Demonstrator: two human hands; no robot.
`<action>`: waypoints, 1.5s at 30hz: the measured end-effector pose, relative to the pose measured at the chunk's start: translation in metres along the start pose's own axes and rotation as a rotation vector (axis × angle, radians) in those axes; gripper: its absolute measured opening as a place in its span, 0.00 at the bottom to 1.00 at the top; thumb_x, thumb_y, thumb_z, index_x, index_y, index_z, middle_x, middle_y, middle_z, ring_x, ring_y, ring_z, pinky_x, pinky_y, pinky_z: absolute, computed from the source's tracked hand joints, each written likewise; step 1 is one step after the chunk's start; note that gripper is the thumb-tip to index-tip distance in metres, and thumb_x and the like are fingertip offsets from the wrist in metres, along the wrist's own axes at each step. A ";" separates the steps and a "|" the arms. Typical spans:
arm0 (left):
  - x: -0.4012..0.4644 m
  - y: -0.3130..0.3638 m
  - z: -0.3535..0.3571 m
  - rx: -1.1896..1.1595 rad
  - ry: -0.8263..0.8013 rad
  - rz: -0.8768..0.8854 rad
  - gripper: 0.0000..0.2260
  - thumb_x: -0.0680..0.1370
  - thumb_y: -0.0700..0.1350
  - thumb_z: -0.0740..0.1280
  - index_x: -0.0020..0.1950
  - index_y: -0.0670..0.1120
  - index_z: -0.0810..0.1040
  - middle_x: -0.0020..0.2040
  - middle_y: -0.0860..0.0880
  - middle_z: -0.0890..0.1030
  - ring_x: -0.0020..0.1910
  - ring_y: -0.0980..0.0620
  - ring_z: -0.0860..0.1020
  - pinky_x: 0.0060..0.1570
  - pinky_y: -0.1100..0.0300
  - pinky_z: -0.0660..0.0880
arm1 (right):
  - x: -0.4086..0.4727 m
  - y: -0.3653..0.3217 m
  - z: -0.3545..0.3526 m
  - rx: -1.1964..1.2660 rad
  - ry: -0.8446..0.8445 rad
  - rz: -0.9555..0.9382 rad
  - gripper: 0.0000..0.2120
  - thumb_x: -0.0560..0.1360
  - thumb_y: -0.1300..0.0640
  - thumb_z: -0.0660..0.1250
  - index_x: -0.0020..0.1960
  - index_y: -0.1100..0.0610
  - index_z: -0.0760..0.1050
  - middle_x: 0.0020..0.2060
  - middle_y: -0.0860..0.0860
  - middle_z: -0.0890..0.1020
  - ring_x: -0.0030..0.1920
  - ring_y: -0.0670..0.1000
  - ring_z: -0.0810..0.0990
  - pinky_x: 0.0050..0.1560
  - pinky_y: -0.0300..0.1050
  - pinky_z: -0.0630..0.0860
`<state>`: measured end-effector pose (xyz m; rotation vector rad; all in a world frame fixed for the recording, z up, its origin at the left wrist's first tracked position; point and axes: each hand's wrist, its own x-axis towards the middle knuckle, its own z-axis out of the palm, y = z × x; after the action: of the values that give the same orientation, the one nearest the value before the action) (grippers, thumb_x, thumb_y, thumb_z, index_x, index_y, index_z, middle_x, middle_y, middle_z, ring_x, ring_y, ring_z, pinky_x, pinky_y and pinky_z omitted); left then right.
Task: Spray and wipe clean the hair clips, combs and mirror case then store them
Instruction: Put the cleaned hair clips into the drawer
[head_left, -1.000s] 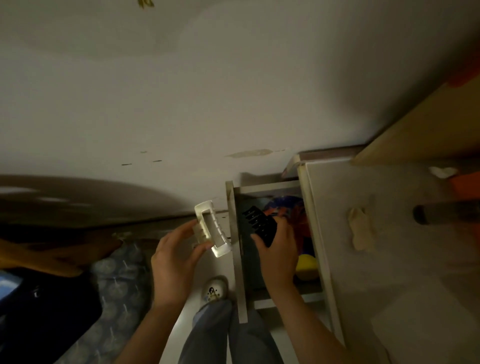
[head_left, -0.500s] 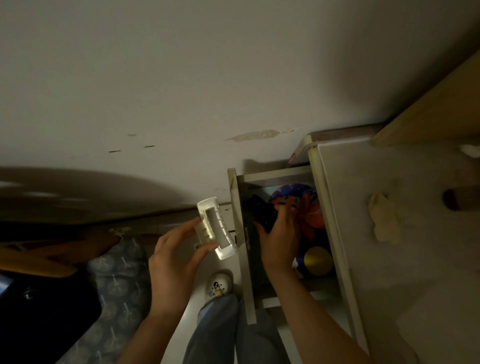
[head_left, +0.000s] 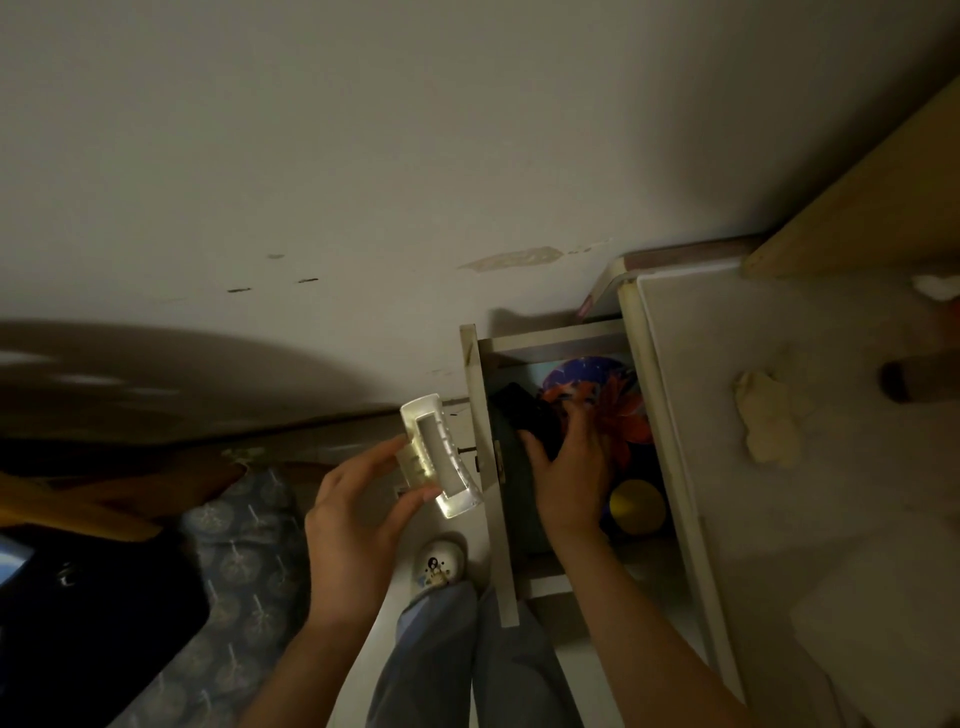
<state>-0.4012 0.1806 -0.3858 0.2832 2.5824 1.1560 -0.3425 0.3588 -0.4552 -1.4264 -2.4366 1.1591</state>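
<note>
Head view, dim light: an open drawer (head_left: 491, 467) is seen pulled out from a pale cabinet, w/ the right hand (head_left: 571, 467) reached down inside it. A black clip (head_left: 527, 415) is held there, fingers curled over it, thumb on its near edge, the clip being low in the drawer's left part, beside a blue-orange patterned item (head_left: 597, 395) and behind a yellow round thing (head_left: 636, 506). Whether it is already resting on the drawer contents can't be told; the storing step appears to be in hand, so the grip is prob. kept until the clip is seated.

A white claw clip (head_left: 441, 457) is pinched by the left hand (head_left: 358, 519), thumb below, fingers on the far side, held up just outside the drawer front. It is likely kept close & clear of the opening so it can be put in next w/o crowding the other hand.

On the bench (head_left: 831, 519) top to the right a crumpled cloth (head_left: 769, 415) is left lying, well apart from the drawer, presumably the wipe, no longer needed for these two. A dark cylinder end (head_left: 904, 382) is seen beyond it; too blurred to identify.
</note>
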 end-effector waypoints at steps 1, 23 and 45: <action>0.000 0.002 -0.001 0.000 -0.008 0.003 0.24 0.68 0.44 0.76 0.60 0.59 0.74 0.57 0.54 0.77 0.53 0.58 0.74 0.48 0.73 0.65 | -0.004 -0.003 -0.006 0.059 0.012 -0.012 0.25 0.76 0.50 0.67 0.70 0.56 0.66 0.68 0.55 0.72 0.68 0.55 0.69 0.66 0.53 0.71; -0.015 0.054 0.016 -0.092 -0.132 0.044 0.21 0.68 0.45 0.76 0.56 0.59 0.75 0.50 0.63 0.77 0.53 0.70 0.73 0.49 0.76 0.69 | -0.067 -0.037 -0.094 0.287 -0.452 -0.082 0.29 0.70 0.59 0.74 0.66 0.42 0.67 0.59 0.42 0.76 0.59 0.35 0.73 0.57 0.27 0.68; -0.007 0.025 0.041 0.562 -0.428 0.348 0.42 0.71 0.59 0.71 0.76 0.50 0.48 0.77 0.48 0.47 0.76 0.43 0.49 0.71 0.46 0.45 | -0.068 0.018 -0.081 0.009 -0.355 0.069 0.24 0.72 0.62 0.73 0.66 0.56 0.73 0.60 0.52 0.79 0.62 0.50 0.76 0.62 0.48 0.75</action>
<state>-0.3788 0.2236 -0.3915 1.0126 2.4546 0.3576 -0.2573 0.3565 -0.3898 -1.4172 -2.6158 1.5557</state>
